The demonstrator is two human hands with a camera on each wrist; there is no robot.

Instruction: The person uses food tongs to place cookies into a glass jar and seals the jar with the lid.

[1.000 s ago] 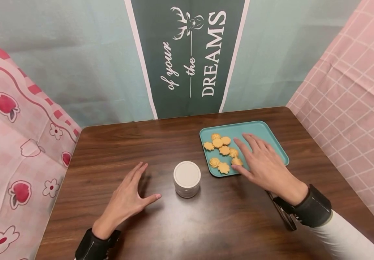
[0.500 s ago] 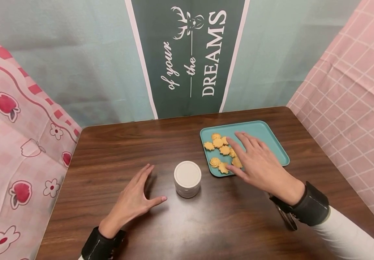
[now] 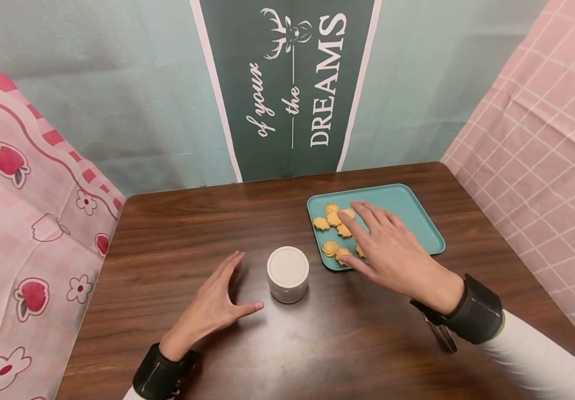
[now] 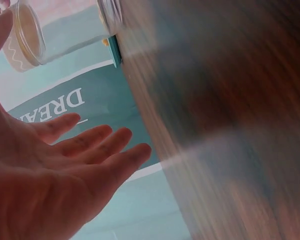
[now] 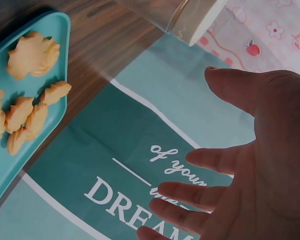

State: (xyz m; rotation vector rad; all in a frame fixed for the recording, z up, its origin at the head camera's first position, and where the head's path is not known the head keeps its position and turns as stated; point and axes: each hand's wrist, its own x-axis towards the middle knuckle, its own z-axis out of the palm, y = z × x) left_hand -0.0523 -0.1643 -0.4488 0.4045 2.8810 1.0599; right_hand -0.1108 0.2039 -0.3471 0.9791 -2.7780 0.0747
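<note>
the table [image 3: 177, 233] is dark wood-grain with a soft sheen. the teal tray [image 3: 407, 208] looks smooth matt plastic. the jar [image 3: 288, 275] has clear glossy walls and a matt white lid. the cookies [image 3: 331, 248] look dry and ridged. pink cloth [image 3: 27, 211] hangs at left.

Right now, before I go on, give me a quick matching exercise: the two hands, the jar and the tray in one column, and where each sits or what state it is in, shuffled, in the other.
Things:
1. Small clear jar with a white lid
2. Teal rectangular plastic tray
3. Left hand
4. Right hand

Places or states:
A. Spread open above the biscuits
B. Closed, upright on the dark wooden table
C. Open, beside the jar on its left, holding nothing
D. On the table's far right part, with golden shaped biscuits at its left end

Pairs: 1-B, 2-D, 3-C, 4-A
</note>
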